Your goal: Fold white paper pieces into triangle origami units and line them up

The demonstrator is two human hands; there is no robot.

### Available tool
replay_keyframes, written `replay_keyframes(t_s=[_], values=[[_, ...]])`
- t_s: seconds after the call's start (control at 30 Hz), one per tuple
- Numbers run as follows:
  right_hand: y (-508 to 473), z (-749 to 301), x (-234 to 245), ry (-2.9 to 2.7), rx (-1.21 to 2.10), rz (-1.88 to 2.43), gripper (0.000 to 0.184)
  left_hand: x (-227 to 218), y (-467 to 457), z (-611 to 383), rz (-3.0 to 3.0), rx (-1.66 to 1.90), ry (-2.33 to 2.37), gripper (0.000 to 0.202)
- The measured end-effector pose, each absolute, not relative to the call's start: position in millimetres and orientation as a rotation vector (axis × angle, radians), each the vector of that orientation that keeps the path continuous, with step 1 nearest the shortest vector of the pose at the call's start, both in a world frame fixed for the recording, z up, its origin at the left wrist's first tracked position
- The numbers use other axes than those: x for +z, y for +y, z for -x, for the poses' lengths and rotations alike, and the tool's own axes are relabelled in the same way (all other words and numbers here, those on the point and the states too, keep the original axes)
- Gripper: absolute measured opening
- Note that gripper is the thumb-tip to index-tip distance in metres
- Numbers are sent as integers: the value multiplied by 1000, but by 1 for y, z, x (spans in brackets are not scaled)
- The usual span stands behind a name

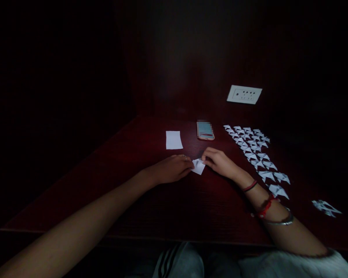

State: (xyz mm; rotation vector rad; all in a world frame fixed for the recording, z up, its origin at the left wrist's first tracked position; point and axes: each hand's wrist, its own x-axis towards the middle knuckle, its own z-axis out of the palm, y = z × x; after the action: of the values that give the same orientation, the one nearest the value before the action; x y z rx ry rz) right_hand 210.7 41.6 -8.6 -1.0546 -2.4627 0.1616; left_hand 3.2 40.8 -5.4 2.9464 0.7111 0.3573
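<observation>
A small white square of paper (198, 167) sits at the middle of the dark red table, between my two hands. My left hand (175, 168) has its fingertips closed on the paper's left edge. At the upper right corner, my right hand (219, 161) pinches the same paper between thumb and fingers. The paper's top edge looks raised or folded, though the dim light hides the creases. Just beyond my left hand lies a flat white stack or sheet of paper (174, 140).
Several folded white paper figures (252, 146) stand in rows on the right. Another small cluster of folded paper (326, 207) lies near the right front. A phone (205, 130) rests at the back, below a white wall socket (244, 95). The table (104, 158) ends at the wall.
</observation>
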Motion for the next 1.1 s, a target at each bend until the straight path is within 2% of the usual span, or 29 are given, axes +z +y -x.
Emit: replay_keyframes(t_s=[0.57, 0.8, 1.03, 1.1], values=[[44, -237, 6, -2595, 351, 1120, 17, -10, 43, 1, -2961, 378, 724, 23], [37, -239, 9, -2541, 786, 1266, 26, -19, 46, -3, -2899, 493, 787, 19], [42, -225, -3, -2287, 545, 1504, 23, -27, 52, -8, -2802, 603, 851, 10], [44, -222, -7, -2205, 572, 1528, 21, -28, 54, -9, -2759, 650, 912, 15]])
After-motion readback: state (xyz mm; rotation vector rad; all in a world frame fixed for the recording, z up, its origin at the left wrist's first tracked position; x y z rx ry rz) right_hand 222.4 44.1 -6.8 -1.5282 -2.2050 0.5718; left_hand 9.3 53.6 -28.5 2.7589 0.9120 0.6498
